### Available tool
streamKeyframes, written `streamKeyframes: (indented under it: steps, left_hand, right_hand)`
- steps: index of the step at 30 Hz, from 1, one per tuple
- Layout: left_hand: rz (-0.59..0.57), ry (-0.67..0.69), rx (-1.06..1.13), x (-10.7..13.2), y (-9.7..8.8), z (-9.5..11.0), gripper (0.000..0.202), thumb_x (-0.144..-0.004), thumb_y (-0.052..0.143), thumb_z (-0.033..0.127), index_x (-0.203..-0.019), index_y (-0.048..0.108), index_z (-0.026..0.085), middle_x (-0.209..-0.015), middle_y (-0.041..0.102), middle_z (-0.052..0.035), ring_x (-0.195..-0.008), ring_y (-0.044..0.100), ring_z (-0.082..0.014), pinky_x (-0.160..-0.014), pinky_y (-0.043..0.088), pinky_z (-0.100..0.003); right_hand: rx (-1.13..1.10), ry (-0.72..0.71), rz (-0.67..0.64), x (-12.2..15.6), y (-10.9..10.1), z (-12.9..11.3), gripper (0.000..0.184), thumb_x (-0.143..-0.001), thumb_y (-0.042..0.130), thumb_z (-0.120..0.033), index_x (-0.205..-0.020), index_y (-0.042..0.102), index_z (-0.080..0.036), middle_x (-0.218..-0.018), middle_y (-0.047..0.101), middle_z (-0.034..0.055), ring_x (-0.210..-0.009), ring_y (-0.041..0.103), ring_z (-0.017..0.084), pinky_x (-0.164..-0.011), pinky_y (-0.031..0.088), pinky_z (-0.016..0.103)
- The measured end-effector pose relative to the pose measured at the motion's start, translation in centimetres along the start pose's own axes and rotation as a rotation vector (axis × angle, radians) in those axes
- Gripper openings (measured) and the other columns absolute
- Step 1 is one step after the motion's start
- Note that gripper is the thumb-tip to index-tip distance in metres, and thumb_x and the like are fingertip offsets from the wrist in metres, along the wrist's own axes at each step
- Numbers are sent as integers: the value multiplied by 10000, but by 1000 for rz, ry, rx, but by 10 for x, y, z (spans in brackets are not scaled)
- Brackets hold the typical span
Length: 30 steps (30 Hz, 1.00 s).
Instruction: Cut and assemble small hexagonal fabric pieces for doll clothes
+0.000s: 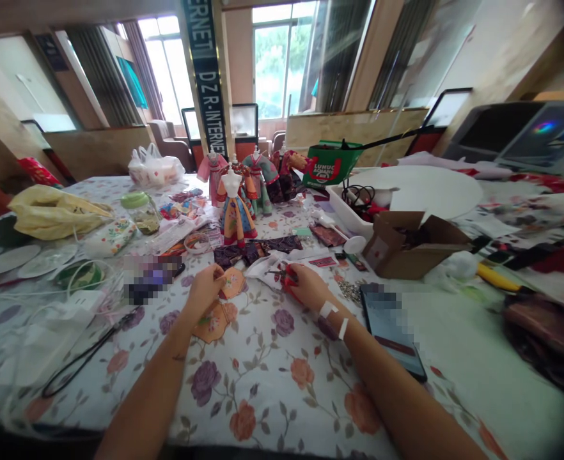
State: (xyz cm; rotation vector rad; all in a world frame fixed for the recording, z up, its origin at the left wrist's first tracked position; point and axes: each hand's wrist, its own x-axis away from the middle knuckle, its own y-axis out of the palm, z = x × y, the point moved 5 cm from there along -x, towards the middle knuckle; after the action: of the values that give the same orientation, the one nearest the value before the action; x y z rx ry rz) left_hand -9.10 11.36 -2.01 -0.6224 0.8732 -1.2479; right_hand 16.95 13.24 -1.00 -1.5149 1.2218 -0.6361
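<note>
My left hand (206, 287) pinches the edge of a small orange embroidered fabric piece (234, 283) above the floral tablecloth. Below that hand lies a second orange embroidered fabric piece (211, 323), partly covered by my wrist. My right hand (309, 291) is wrapped round small red-handled scissors (286, 278), their tips pointing left toward the fabric. Beneath the tips is a crumpled white cloth or paper (261, 266). Just beyond both hands, a strip of dark patterned fabric (258, 249) lies flat. A doll-sized dress form (234, 207) in an orange and blue dress stands behind it.
More small dressed forms (261, 182) stand at the back. On the right are a cardboard box (411, 246), a white tray (346, 214) with cables, and a phone (391, 332). A white power strip (52, 338), a lidded jar (141, 213) and a yellow bag (54, 213) occupy the left.
</note>
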Motion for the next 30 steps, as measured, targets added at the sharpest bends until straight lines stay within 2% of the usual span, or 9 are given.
streamKeyframes:
  steps: [4, 6, 11, 15, 19, 22, 26, 28, 30]
  left_hand:
    - [103, 45, -46, 3, -5, 6, 238, -799, 506, 171, -999, 633, 159, -1028, 657, -115, -1015, 578, -257, -879, 438, -381]
    - [99, 114, -53, 4, -3, 16, 257, -846, 474, 209, -1038, 637, 155, -1118, 632, -134, -1108, 534, -266, -963, 397, -409]
    - [-102, 343, -60, 2, 18, 45, 316, -876, 507, 326, -1149, 627, 222, -1341, 547, -84, -1270, 449, -230, -1074, 316, -385]
    - [-196, 365, -110, -9, 33, 49, 315, -878, 510, 327, -1148, 636, 226, -1367, 524, -121, -1337, 369, -296, -1095, 235, -519]
    - [-234, 353, -123, -19, 38, 49, 326, -870, 517, 356, -1129, 646, 206, -1343, 540, -155, -1316, 397, -325, -1069, 254, -562]
    - [-231, 343, -96, -22, 28, 50, 312, -842, 558, 363, -1108, 656, 232, -1300, 583, -118, -1274, 454, -293, -1070, 292, -498]
    - [-161, 307, -38, -22, -9, 40, 339, -873, 500, 343, -1164, 617, 215, -1259, 609, -95, -1168, 542, -221, -999, 393, -342]
    - [-119, 263, -42, -18, -28, 28, 316, -860, 507, 339, -1098, 644, 183, -1141, 654, -99, -1066, 586, -222, -945, 423, -329]
    - [-116, 215, -64, -11, -38, 14, 253, -800, 577, 337, -960, 685, 175, -1016, 675, -91, -943, 617, -234, -865, 455, -333]
  right_hand:
    - [-32, 2, -4, 5, -2, 1, 125, -794, 539, -205, -889, 596, -147, -866, 659, 75, -766, 567, 187, -657, 377, 252]
    - [-31, 22, 4, 10, -4, 3, 135, -800, 537, -213, -897, 596, -139, -869, 658, 85, -770, 566, 192, -660, 376, 257]
    - [-26, 18, -1, 19, -5, 6, 141, -777, 563, -182, -909, 597, -147, -911, 650, 87, -818, 568, 195, -699, 377, 257]
    - [-28, 2, 22, 18, -3, 7, 154, -802, 549, -189, -942, 594, -143, -946, 643, 99, -856, 568, 203, -736, 387, 268]
    - [-30, 10, 59, 11, 0, 12, 186, -796, 560, -177, -972, 598, -126, -971, 646, 113, -890, 576, 215, -765, 404, 279]
    - [-31, 17, 87, 8, 0, 14, 202, -791, 574, -178, -986, 601, -130, -966, 656, 104, -898, 588, 212, -777, 416, 269]
    - [-17, 79, 177, 16, -12, 14, 253, -831, 543, -232, -1058, 578, -126, -1058, 643, 136, -960, 587, 240, -815, 419, 302]
    - [2, 149, 258, 21, -22, 15, 290, -850, 522, -284, -1085, 562, -119, -1077, 636, 154, -979, 582, 265, -820, 416, 329]
    - [30, 224, 312, 23, -30, 15, 312, -845, 530, -339, -1066, 566, -122, -1008, 655, 139, -925, 601, 269, -779, 423, 328]
